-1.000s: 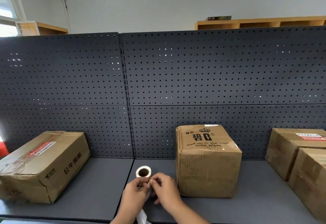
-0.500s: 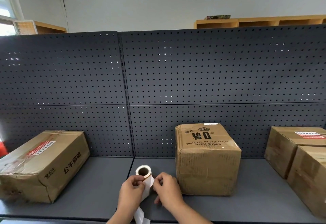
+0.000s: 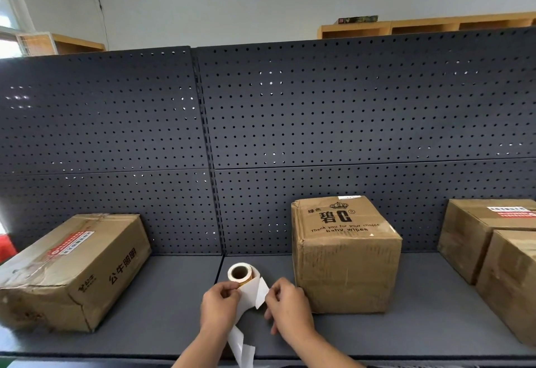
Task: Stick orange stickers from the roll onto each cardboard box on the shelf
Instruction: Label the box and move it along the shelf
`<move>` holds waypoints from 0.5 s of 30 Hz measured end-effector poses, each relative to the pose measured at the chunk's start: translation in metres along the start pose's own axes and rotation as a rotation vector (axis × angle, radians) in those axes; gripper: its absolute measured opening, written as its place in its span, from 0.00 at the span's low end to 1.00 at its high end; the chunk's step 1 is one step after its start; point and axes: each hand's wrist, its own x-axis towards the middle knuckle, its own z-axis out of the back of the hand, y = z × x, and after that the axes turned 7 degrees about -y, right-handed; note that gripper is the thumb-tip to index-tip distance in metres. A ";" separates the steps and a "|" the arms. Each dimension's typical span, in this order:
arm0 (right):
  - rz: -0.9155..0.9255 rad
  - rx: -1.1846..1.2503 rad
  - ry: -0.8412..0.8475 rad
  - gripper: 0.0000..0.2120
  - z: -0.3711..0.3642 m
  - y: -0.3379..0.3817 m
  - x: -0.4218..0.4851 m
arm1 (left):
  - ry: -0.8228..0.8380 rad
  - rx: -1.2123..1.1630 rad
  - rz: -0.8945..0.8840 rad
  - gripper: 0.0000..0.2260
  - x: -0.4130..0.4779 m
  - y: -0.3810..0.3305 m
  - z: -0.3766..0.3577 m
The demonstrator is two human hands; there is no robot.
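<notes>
Sticker roll (image 3: 240, 272) left of baby-wipes box (image 3: 345, 266), just beyond left hand (image 3: 219, 304) pinching its white strip (image 3: 255, 292), right hand (image 3: 287, 304) pinching strip's flap, nearer the box.

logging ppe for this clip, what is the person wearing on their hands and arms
Nothing is worn. The left hand and right hand are bare: no gloves, rings or watch show. Both forearms are bare too, with no sleeve in view down to the bottom edge of the picture.
</notes>
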 end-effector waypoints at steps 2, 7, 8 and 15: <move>-0.018 0.007 0.000 0.07 0.003 0.001 -0.001 | 0.001 0.012 0.014 0.07 0.005 -0.002 -0.002; -0.053 0.078 -0.022 0.08 0.010 0.007 -0.003 | -0.003 0.029 0.045 0.08 0.016 -0.010 -0.007; -0.048 0.094 -0.030 0.08 0.011 0.009 -0.004 | -0.003 0.028 0.046 0.08 0.018 -0.011 -0.008; 0.041 0.186 -0.007 0.07 0.026 0.026 -0.015 | -0.020 0.027 0.023 0.09 0.019 -0.010 -0.003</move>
